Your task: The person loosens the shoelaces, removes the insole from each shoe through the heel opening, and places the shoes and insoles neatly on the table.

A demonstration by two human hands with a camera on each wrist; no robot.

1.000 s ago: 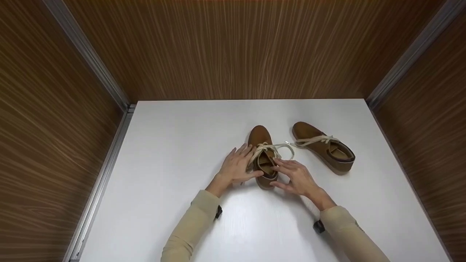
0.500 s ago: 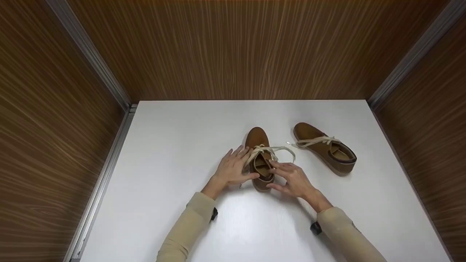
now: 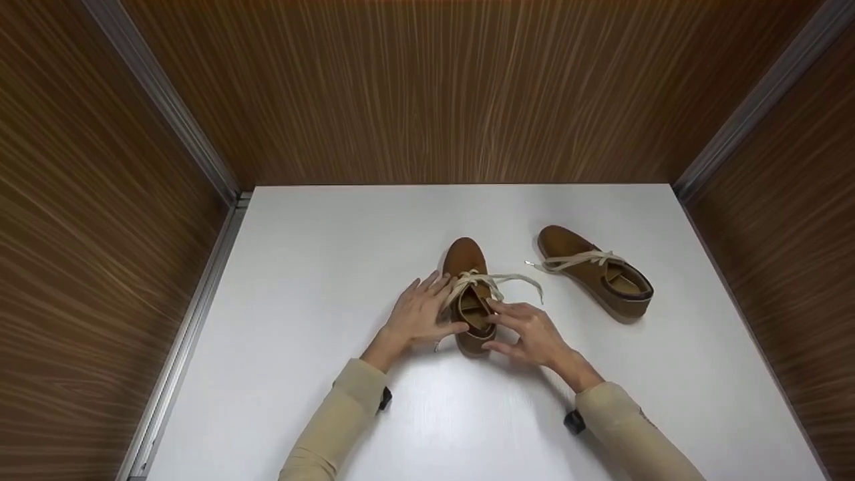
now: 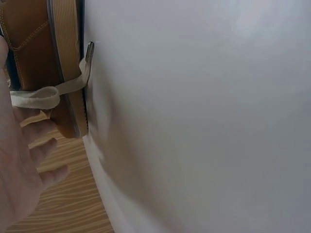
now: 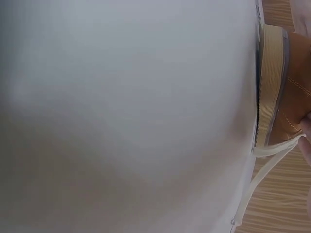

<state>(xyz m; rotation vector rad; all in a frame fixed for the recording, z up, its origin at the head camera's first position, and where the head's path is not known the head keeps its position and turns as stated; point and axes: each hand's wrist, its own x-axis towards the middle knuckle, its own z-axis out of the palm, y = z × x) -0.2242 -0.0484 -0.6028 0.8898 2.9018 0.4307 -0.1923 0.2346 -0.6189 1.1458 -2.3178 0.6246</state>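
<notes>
A brown lace-up shoe stands upright on the white table, toe pointing away from me, between both hands. My left hand lies along its left side with fingers spread and extended, thumb by the collar. On the other side, my right hand touches the collar with lightly bent fingers. Cream laces trail off both sides of the shoe. The left wrist view shows a lace hanging over the ribbed sole, beside the extended fingers. In the right wrist view, fingertips touch the brown upper; most of that hand is out of frame.
A matching brown shoe stands to the right, angled, its lace tip stretching left. Wood-grain panels enclose the white table at the back and both sides.
The shoe between my hands has slid left and slightly toward me, with both hands moving along. Its right lace has swung from a curl into a longer arc. The other shoe stays put.
</notes>
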